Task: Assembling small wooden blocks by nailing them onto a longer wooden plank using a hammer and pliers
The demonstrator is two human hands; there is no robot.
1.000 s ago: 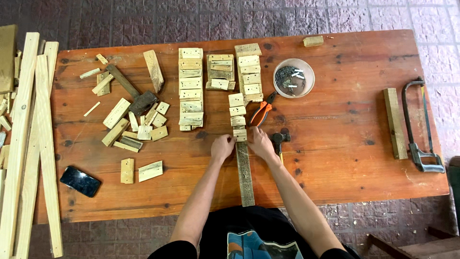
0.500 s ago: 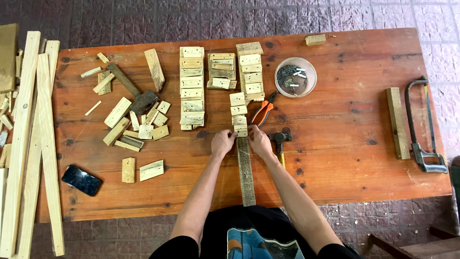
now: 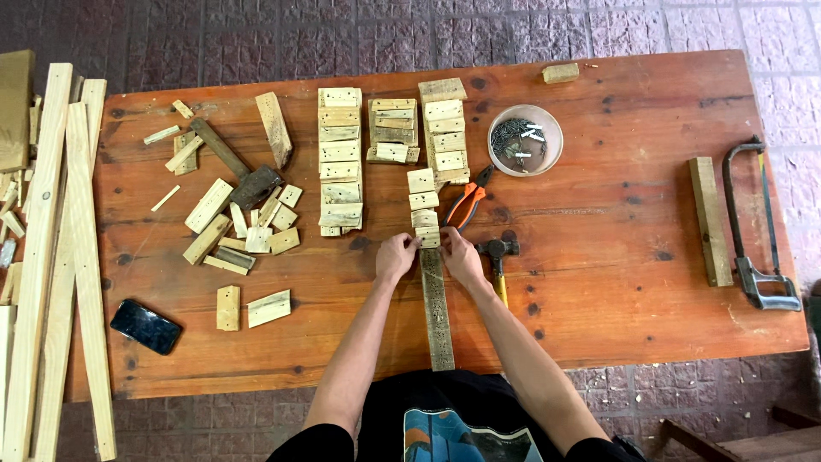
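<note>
Comparing with the earlier frame, both hands stay at the same place and nothing on the table has moved. The left hand [image 3: 396,257] and the right hand [image 3: 460,255] pinch a small wooden block [image 3: 428,237] from both sides with the fingertips, at the far end of a long dark slat [image 3: 437,310] that lies flat toward the person. The block is pale, rough and rectangular. Just beside the right hand lie a hammer [image 3: 497,257] and orange pliers [image 3: 468,198]. The reddish plank table [image 3: 616,282] stands on a brick-tiled floor [image 3: 256,34].
</note>
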